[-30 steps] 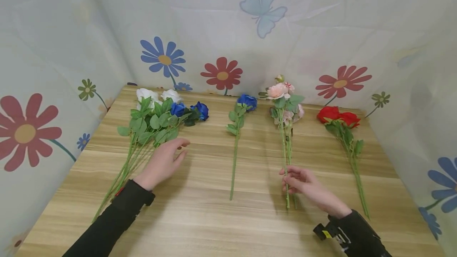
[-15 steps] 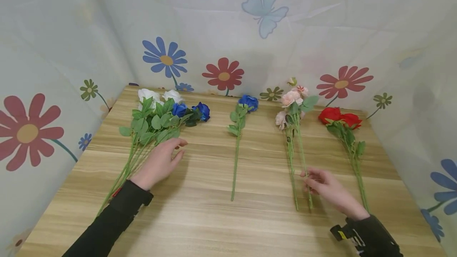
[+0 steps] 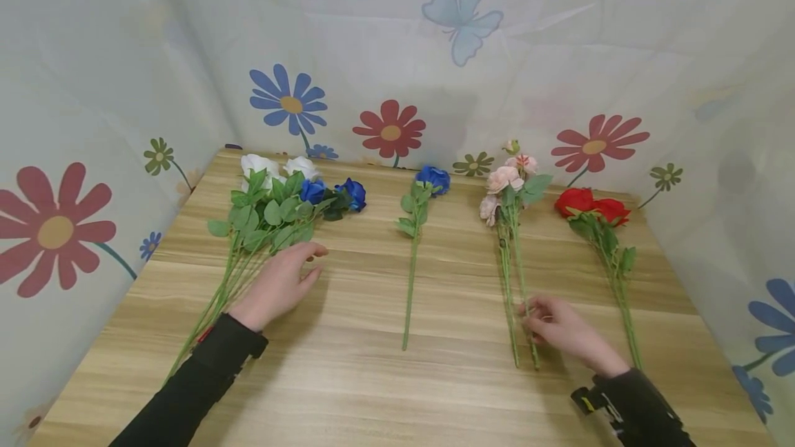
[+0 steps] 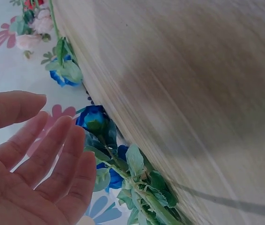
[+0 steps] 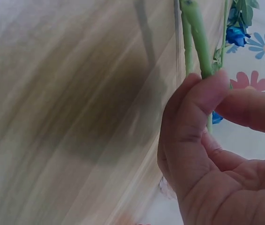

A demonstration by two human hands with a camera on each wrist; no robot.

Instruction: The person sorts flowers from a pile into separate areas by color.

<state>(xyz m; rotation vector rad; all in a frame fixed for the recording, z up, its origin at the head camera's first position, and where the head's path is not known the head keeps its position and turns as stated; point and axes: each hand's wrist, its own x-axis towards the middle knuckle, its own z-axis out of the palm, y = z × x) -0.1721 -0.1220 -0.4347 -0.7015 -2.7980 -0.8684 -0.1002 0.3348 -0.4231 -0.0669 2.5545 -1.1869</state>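
My right hand [image 3: 562, 328] pinches the green stem of a pink rose [image 3: 506, 178] between thumb and fingers. In the right wrist view the stem [image 5: 198, 42] passes between the fingertips. Other pale pink blooms [image 3: 489, 210] lie just left of it, their stems alongside. My left hand [image 3: 279, 285] hovers with relaxed fingers beside a bunch of white roses [image 3: 259, 170] and blue roses [image 3: 350, 194], holding nothing. In the left wrist view the palm [image 4: 34, 187] is bare, and a blue rose [image 4: 94, 119] shows beyond the fingertips.
A single blue rose [image 3: 433, 179] lies mid-table. Red roses [image 3: 582, 204] lie at the right, their stems pointing toward the front. The wooden table [image 3: 348, 392] meets a flower-printed curtain [image 3: 373, 40] at its back and sides.
My right hand carried the pink rose rightward off the other pink stems, then shifted slightly back left and lower beside them. My left hand has stayed nearly still.
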